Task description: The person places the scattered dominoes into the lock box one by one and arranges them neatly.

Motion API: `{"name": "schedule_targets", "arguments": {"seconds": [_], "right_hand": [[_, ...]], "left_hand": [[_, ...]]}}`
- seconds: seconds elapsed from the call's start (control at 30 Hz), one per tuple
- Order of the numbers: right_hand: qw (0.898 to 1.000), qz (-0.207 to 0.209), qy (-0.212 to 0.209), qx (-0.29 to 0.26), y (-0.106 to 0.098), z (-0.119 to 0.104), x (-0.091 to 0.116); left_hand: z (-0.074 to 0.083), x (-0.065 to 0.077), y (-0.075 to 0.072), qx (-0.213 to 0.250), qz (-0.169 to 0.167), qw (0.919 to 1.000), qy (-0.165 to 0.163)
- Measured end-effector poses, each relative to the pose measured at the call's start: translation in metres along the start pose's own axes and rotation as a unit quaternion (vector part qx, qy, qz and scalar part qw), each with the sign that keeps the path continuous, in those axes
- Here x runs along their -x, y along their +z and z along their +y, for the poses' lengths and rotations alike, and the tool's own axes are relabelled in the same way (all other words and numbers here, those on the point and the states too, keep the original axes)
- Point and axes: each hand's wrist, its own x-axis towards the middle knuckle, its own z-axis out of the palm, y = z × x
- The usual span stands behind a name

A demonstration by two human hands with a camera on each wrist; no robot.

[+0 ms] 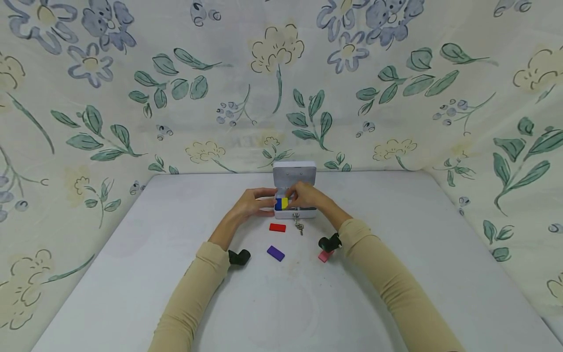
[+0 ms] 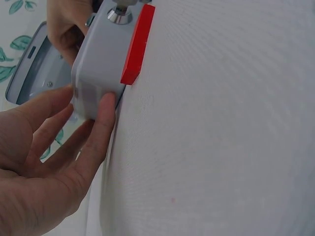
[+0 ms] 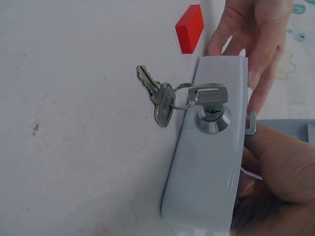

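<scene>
A small pale grey metal cash box (image 1: 295, 214) stands near the table's far edge, lid (image 1: 294, 174) raised. Keys (image 3: 164, 101) hang on a ring from its front lock (image 3: 213, 119). A blue block (image 1: 278, 204) and a yellow block (image 1: 285, 203) stand side by side in its left end. My left hand (image 1: 253, 203) touches that end, its fingers spread and fairly straight. My right hand (image 1: 305, 195) reaches over the front wall into the box, fingers bent down, fingertips right at the yellow block. I cannot tell whether they pinch it; the box wall hides them in the right wrist view.
A red block (image 1: 277, 228) lies just before the box. Nearer to me is a purple block (image 1: 275, 253), and a pink block (image 1: 325, 255) lies partly under the right wrist's black camera (image 1: 330, 242). Behind the white table (image 1: 290, 313) hangs a flowered cloth (image 1: 237, 98).
</scene>
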Motion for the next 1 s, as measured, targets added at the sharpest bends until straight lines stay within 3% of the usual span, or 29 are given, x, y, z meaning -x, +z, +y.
{"name": "schedule_targets", "arguments": {"seconds": [0.57, 1.0], "right_hand": [[1.0, -0.006, 0.012, 0.009, 0.0004, -0.0018, 0.0008], [0.999, -0.007, 0.018, -0.034, -0.0076, -0.0021, 0.0074]], "left_hand": [[0.0005, 0.0013, 0.0007, 0.001, 0.002, 1.0, 0.004], [-0.0014, -0.0003, 0.0003, 0.009, 0.006, 0.9999, 0.003]]}}
